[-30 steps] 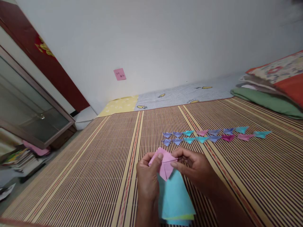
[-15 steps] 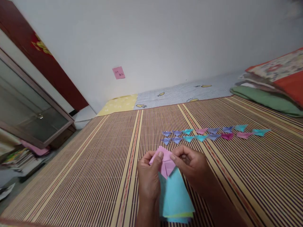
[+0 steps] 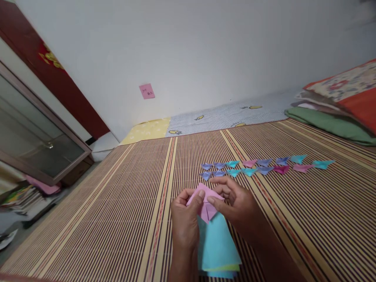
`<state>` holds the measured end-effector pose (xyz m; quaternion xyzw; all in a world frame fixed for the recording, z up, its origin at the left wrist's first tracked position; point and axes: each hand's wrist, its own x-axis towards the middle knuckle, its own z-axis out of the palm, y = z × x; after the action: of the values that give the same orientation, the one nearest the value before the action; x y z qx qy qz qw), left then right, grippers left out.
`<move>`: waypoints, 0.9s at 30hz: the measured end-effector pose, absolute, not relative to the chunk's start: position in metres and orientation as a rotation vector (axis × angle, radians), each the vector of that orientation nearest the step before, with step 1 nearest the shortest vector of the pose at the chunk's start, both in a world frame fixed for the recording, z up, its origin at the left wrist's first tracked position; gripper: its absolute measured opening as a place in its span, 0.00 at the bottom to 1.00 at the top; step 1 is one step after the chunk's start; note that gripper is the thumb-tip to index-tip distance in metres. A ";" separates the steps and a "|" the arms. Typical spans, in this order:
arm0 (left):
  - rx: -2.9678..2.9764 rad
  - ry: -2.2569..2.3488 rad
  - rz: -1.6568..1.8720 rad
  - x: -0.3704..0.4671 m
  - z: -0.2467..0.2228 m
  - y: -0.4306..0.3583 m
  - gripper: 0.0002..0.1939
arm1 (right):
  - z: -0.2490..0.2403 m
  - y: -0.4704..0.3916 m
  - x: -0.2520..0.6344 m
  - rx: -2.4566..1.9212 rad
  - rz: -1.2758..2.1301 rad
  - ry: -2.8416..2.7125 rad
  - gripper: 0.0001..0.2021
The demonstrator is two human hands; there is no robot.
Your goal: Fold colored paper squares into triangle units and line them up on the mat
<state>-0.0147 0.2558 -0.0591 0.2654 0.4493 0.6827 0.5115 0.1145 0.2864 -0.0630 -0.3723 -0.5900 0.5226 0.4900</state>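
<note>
Pink note [image 3: 147, 91] on the white wall [image 3: 205, 47]: dark handwriting in two small clusters, too tiny for me to read from here.
Red-and-gold decoration [image 3: 50, 56] on the dark red panel [image 3: 73, 100]: gold shapes, though I can't tell whether they form a character.

Matt, creased pink paper [image 3: 208, 213].

a pink note [image 3: 147, 91] hangs on the pale wall [image 3: 188, 51].

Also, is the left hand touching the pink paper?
Touching: the head view shows the left hand with its thumb lying over the pink paper.
</note>
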 end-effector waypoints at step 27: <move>0.721 1.154 1.636 -0.019 -0.056 0.254 0.16 | -0.065 0.290 0.126 -0.903 1.331 -1.602 0.13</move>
<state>-0.0195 0.2540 -0.0563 0.2961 0.4743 0.6721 0.4854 0.1258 0.2905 -0.0655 -0.3606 -0.6399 0.5314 0.4221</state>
